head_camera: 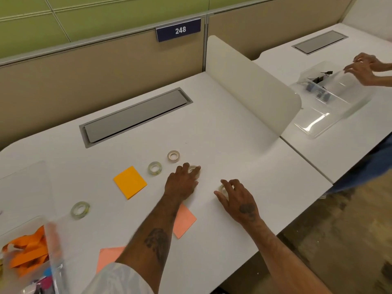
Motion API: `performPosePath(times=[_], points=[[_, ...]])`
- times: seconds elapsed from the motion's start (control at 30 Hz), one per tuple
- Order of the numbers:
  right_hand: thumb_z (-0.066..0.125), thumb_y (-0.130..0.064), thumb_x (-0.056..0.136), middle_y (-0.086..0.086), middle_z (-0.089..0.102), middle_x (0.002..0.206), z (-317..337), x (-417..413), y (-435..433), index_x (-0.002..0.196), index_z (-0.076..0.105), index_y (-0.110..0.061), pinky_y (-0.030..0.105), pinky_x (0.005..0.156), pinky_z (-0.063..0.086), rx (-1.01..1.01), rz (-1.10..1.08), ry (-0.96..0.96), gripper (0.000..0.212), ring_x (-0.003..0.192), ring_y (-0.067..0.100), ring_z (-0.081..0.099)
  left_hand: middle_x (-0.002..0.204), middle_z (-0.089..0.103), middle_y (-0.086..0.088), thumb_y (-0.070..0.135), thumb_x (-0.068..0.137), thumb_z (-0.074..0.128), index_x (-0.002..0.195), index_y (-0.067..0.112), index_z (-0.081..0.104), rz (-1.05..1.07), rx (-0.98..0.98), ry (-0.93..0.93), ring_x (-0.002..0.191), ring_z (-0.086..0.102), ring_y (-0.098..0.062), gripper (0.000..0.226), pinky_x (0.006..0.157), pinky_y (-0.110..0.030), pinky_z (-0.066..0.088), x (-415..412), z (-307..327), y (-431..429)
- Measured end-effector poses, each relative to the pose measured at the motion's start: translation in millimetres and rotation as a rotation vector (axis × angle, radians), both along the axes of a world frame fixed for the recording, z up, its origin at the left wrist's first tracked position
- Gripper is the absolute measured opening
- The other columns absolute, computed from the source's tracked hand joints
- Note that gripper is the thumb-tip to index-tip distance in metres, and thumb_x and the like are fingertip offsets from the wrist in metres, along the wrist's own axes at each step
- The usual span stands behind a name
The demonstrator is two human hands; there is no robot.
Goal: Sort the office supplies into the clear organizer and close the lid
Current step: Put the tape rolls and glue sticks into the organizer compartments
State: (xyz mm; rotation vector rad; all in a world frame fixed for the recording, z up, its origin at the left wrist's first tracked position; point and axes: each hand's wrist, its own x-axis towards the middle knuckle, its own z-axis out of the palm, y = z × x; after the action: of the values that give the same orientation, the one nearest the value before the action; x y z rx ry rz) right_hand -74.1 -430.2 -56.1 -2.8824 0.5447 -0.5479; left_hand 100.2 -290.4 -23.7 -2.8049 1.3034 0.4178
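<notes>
My left hand rests on a tape roll in the middle of the white desk, fingers curled around it. My right hand closes over another clear tape roll to its right. Three more tape rolls lie loose: a beige one, a clear one and a clear one nearer the left. A yellow sticky pad and two pink sticky pads lie flat. The clear organizer stands at the bottom left with its lid open, holding orange items.
A grey cable hatch is set into the desk's rear. A white divider separates the neighbouring desk on the right, where another person's hands work on a second clear organizer. The desk edge drops off at the right front.
</notes>
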Motion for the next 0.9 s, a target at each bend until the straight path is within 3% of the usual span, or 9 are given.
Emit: performPosePath(times=[0.1,0.23,0.47,0.63,0.9], points=[[0.053,-0.052,0.092,0.006,0.063,0.099,2,2,4,0.118,0.065,-0.013,0.031,0.055,0.055,0.025,0.050,-0.001,0.048,0.076,0.022,0.063,0.131,0.041,-0.006,0.031,0.096,0.048,0.140,0.029,0.037,0.021,-0.051,0.031,0.116,0.048,-0.027,0.045,0.081,-0.042,0.051,-2,7,4],[0.050,-0.051,0.094,0.008,0.061,0.108,9,11,18,0.124,0.060,-0.015,0.032,0.059,0.057,0.074,0.130,0.028,0.048,0.083,0.022,0.063,0.129,0.039,-0.007,0.023,0.090,0.057,0.136,0.025,0.039,0.065,-0.133,0.085,0.113,0.050,-0.027,0.049,0.076,-0.042,0.052,-5,16,23],[0.066,-0.037,0.087,0.012,0.062,0.113,24,41,69,0.130,0.058,-0.017,0.032,0.065,0.057,0.106,0.252,-0.011,0.049,0.091,0.026,0.064,0.134,0.043,-0.007,0.040,0.092,0.053,0.145,0.027,0.033,0.138,-0.213,0.012,0.117,0.052,-0.027,0.058,0.082,-0.041,0.053,2,36,91],[0.060,-0.041,0.089,0.009,0.065,0.110,37,69,125,0.129,0.060,-0.017,0.036,0.070,0.055,0.015,0.361,-0.040,0.047,0.091,0.026,0.063,0.135,0.042,-0.005,0.041,0.093,0.051,0.142,0.029,0.040,0.212,-0.242,-0.026,0.119,0.049,-0.027,0.052,0.084,-0.040,0.049,5,54,163],[0.058,-0.042,0.089,0.009,0.062,0.104,59,103,235,0.126,0.061,-0.016,0.037,0.065,0.051,-0.016,0.545,-0.105,0.045,0.085,0.028,0.059,0.125,0.047,-0.005,0.044,0.091,0.052,0.137,0.028,0.045,0.325,-0.280,-0.110,0.113,0.049,-0.024,0.049,0.085,-0.039,0.048,-5,71,301]])
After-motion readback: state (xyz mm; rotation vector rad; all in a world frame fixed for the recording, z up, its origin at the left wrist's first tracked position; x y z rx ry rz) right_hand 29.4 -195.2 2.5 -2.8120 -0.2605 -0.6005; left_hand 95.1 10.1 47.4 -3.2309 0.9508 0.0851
